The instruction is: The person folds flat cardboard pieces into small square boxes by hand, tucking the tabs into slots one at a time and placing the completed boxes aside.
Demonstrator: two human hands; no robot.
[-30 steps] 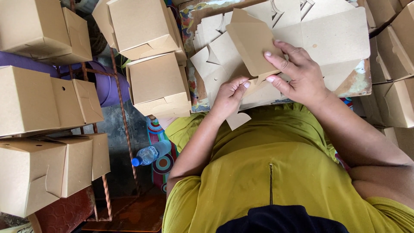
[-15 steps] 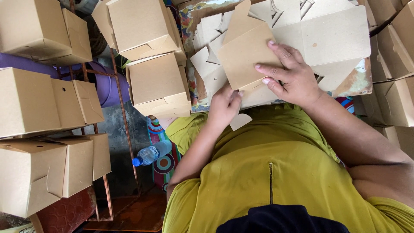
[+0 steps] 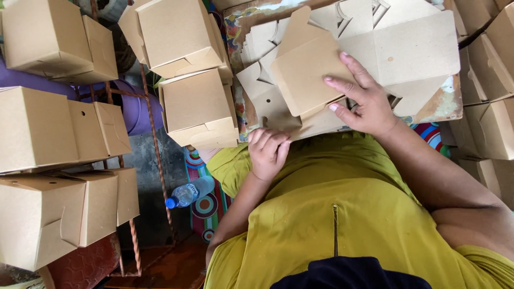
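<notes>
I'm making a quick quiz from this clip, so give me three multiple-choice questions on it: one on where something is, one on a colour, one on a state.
1. Where does the plastic bottle lie?
A. on the floor by the person's left side
B. on the flat cardboard
C. inside a box

2. What colour is the bottle's cap?
A. red
B. blue
C. white

3. How is the cardboard piece under the right hand?
A. a closed box
B. torn in two
C. partly folded, flaps still loose

Answers: 1 A, it lies low beside the folded boxes. 2 B, the cap shows blue. 3 C, the right hand presses one panel while the left hand holds the near edge.
</notes>
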